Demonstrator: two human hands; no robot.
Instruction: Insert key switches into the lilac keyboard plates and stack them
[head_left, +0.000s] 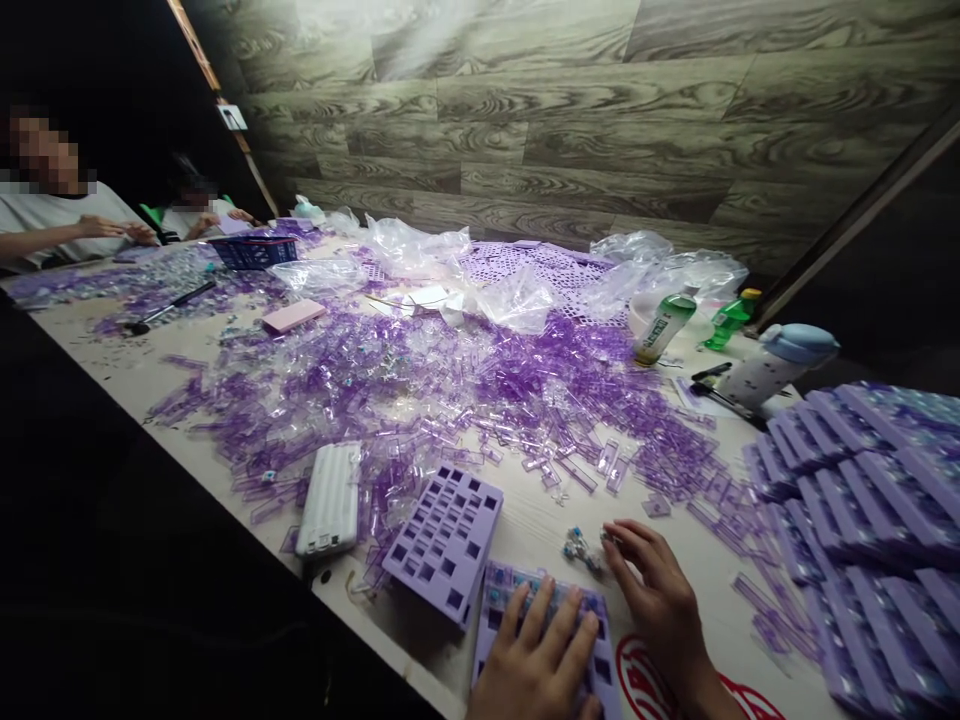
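My left hand (544, 640) lies flat with its fingers spread over a purple plastic panel with square holes (486, 640). Small clear and blue pieces (517, 580) sit in that panel's upper rows, partly hidden under the fingers. To the right, my right hand (656, 590) pinches a small whitish part at its fingertips, too small to name. Just beside those fingertips is a little cluster of clear and blue parts (579, 550) on the table. Another purple holed panel (446, 540), its holes bare, stands tilted above and left of my left hand.
Loose transparent purple strips (525, 370) spread across the table. Stacked purple panels (862, 530) rise at the right, near a tumbler (780, 365) and a green-labelled bottle (666, 325). A white power bank (330, 500) lies left. Two people work at the far left, near a dark basket (255, 250).
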